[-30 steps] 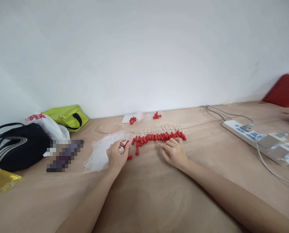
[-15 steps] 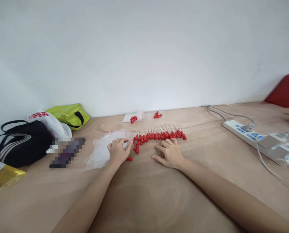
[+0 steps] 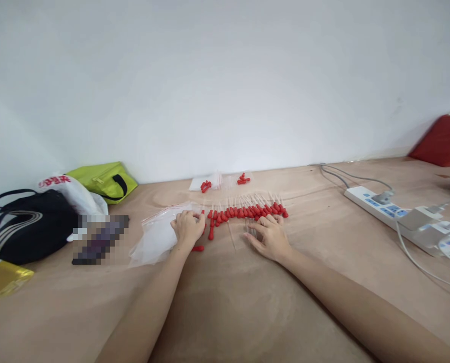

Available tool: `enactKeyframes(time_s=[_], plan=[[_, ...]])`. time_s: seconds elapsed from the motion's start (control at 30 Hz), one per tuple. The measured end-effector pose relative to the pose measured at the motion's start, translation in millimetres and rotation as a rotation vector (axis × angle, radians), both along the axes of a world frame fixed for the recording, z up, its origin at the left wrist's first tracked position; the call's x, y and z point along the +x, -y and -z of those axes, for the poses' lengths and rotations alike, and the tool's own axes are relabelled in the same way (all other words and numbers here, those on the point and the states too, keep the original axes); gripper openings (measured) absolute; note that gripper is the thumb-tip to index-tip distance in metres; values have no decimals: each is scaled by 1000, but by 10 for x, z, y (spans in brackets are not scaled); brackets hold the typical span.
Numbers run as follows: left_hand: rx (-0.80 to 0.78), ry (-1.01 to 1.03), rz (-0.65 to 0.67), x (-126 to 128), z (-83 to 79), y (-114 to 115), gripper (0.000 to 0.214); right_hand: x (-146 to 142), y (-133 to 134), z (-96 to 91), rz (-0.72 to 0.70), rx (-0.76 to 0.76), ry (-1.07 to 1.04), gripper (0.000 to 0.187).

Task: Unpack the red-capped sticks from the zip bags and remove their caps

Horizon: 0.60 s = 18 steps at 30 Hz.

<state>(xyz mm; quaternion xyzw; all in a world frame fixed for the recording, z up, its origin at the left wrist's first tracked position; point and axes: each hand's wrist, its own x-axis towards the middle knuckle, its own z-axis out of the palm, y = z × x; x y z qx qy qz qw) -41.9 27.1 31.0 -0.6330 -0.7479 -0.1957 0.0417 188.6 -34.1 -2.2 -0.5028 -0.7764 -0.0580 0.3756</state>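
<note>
A row of several small droppers with red rubber bulbs [image 3: 247,210] lies across the wooden table [image 3: 225,307]. My left hand [image 3: 188,227] rests curled at the row's left end, over the edge of a clear zip bag [image 3: 155,236]; its fingers are bent and what they hold is hidden. A loose red bulb [image 3: 198,248] lies just beside that wrist. My right hand [image 3: 270,236] lies on the table at the near side of the row, fingers stretched out and spread, touching clear dropper tubes.
Two small bags with red bulbs [image 3: 221,181] lie near the wall. Black bag [image 3: 28,227], white plastic bag [image 3: 73,194] and green pouch [image 3: 104,180] sit at left. A white power strip [image 3: 384,209] with cables lies at right, a red object [image 3: 442,142] beyond.
My left hand has shifted right and forward onto the row's left end and curled tighter; the red bulb it pinched a second ago no longer shows. My right hand has spread its fingers.
</note>
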Motion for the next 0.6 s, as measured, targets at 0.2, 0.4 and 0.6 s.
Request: enactKeyframes(time_s=[0.2,0.4,0.6], plan=[[273,17,117,-17,-18,151,17,36,-12,57,13,38,-77,20],[326,-71,627,97,169,554,13,129,27,120,-80,108,-144,40],[331,-74,731,165,175,611,13,121,64,48,-80,174,-78,54]])
